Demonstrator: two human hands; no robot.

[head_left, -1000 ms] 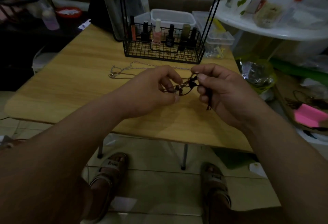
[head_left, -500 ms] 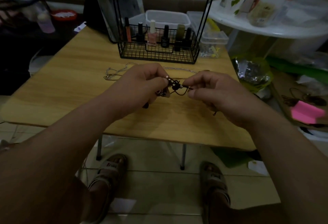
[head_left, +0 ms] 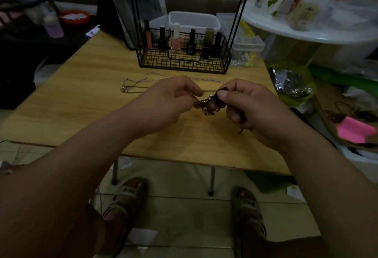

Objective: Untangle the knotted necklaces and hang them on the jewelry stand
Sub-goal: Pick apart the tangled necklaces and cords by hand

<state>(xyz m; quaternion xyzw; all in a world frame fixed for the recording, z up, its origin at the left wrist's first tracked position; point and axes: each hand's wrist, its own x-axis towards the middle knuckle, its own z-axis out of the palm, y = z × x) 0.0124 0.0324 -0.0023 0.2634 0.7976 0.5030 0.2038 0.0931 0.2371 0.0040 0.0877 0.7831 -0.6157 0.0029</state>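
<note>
- Left hand (head_left: 169, 100): fingers (head_left: 195, 92) pinch one end of the dark knotted necklace (head_left: 211, 104), held above the counter (head_left: 81, 94).
- Right hand (head_left: 253, 110): fingers pinch the knot's other side; a cord end hangs below them.
- Silver chain (head_left: 139, 81) lies on the counter just beyond the fingers.
- Wire stand (head_left: 184, 63) sits farther beyond, apart from both hands.

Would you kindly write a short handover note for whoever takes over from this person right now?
Left hand pinches one side of the dark knotted necklace; right hand pinches the other, above the table.
Silver chain lies loose on the table, in front of the black wire stand.
Done: nothing hangs on the stand's visible rods.
Left: free the knot, hang both necklaces.
</note>
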